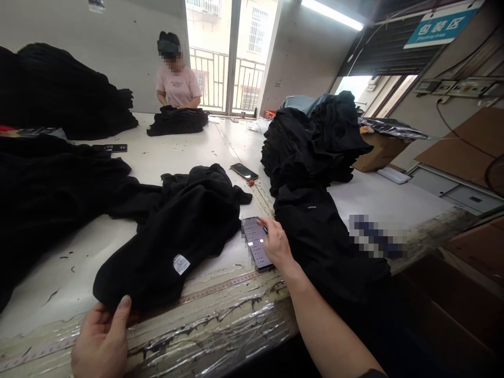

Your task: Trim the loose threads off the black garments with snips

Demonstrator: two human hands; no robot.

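Pale walls (pixel 98 31), glazed doors and a white surface (pixel 197 149) strewn with dark thread scraps. Item: one black garment (pixel 177 220), labelled in white (pixel 181 264), laid loosely on the near part of the surface, its long axis slanting from near left to far right. My left grip (pixel 100 341) is at its near-left end, the nearer hand by far, thumb above the edge and fingers curled under, pinching the cloth. Item: one lit phone (pixel 255 244), just right of the garment, long axis running away from me. My right grip (pixel 277 244) is over its right side, fingers drawn in, a fingertip at the screen; whether it pinches anything slim, I cannot tell. Item: one measuring tape (pixel 43 348), along the near edge. Item: one black stack (pixel 307 142), beyond the right grip. Item: one second phone (pixel 244 171), farther off. Container: one cardboard box (pixel 372 152), far right, with dark plastic (pixel 394 127) on top; its contents I cannot see. Across the surface, a person (pixel 179 86) handles a black pile (pixel 177 121).
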